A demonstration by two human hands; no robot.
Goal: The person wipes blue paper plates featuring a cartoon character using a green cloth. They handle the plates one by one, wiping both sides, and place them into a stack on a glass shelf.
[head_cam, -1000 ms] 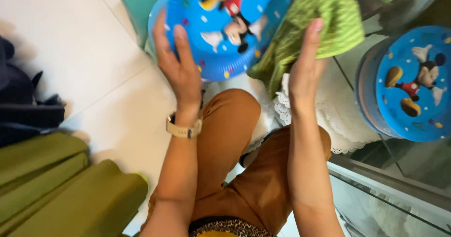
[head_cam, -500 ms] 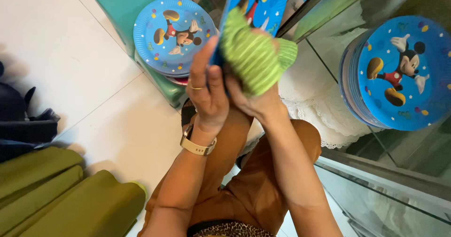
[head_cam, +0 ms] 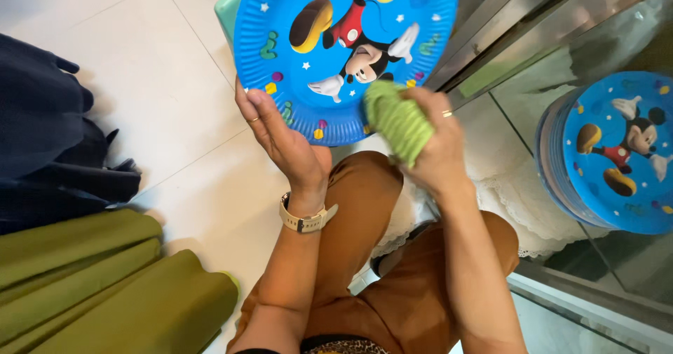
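A blue cartoon-printed paper plate [head_cam: 336,45] is tilted face-up; a bunched green cloth [head_cam: 397,119] presses against the plate's lower rim.

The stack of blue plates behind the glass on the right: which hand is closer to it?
Right. The right hand, gripping a bunched green cloth, is nearer the stack of blue plates but apart from it. The left hand is farther away, holding the blue paper plate by its lower rim.

Bright, even indoor light; soft shadows on floor; glass reflections; sharp.
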